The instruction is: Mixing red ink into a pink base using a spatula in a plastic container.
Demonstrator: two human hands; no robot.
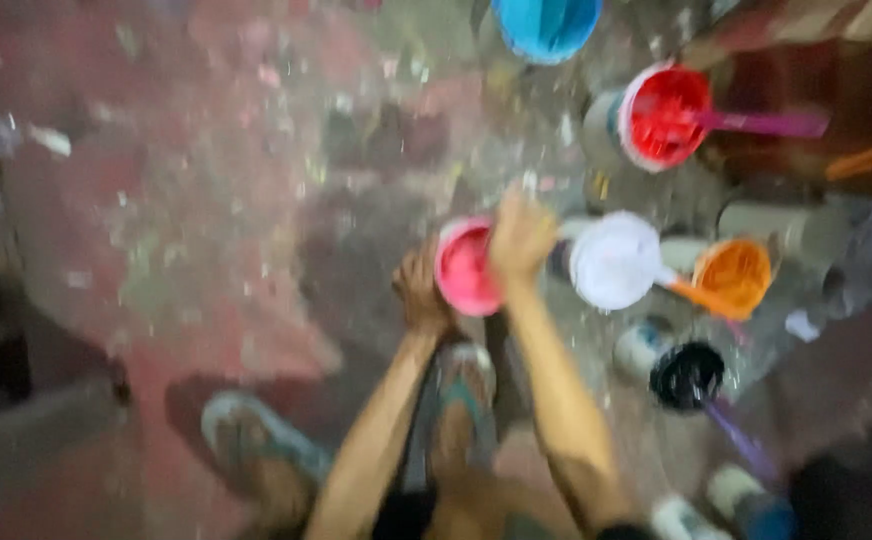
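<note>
The picture is blurred by motion. A small round pot of pink paint (466, 268) stands on the paint-spattered floor (206, 220) in front of my feet. My left hand (420, 292) grips its left side. My right hand (520, 238) is closed over its upper right rim. Whether the pot is lifted or resting on the floor I cannot tell.
Around it stand other open paint pots: white (616, 260), orange (733, 277), red with a purple stick (664, 115), black with a purple stick (686, 375) and a blue tub (546, 25). My sandalled feet (256, 445) are below.
</note>
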